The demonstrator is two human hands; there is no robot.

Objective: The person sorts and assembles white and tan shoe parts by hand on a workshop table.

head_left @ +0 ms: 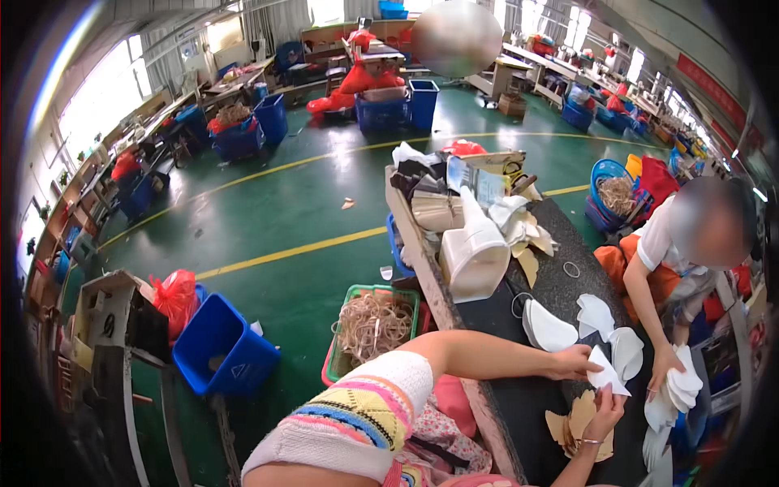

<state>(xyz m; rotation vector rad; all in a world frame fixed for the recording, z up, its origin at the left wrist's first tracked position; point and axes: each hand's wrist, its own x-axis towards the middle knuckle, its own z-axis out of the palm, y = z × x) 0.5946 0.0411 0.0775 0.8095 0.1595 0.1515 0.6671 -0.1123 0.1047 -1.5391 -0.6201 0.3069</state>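
Note:
Between my two hands is a small white cut piece (604,375), thin and pointed at one end. My left hand (576,363) reaches in from the left and pinches its left edge. Gripping the lower edge is my right hand (606,410), with a bracelet on the wrist. Just beyond lie a fanned stack of white pieces (548,326), more white pieces (596,316) and a rounded white stack (626,353). Tan cut pieces (580,426) rest on the dark bench (511,390), beside my right wrist.
A co-worker's hand (665,367) touches white pieces (684,381) at the right. Farther up the bench stands a white plastic container (477,258). On the floor to my left are a green basket (406,294) of beige loops and a blue bin (219,345).

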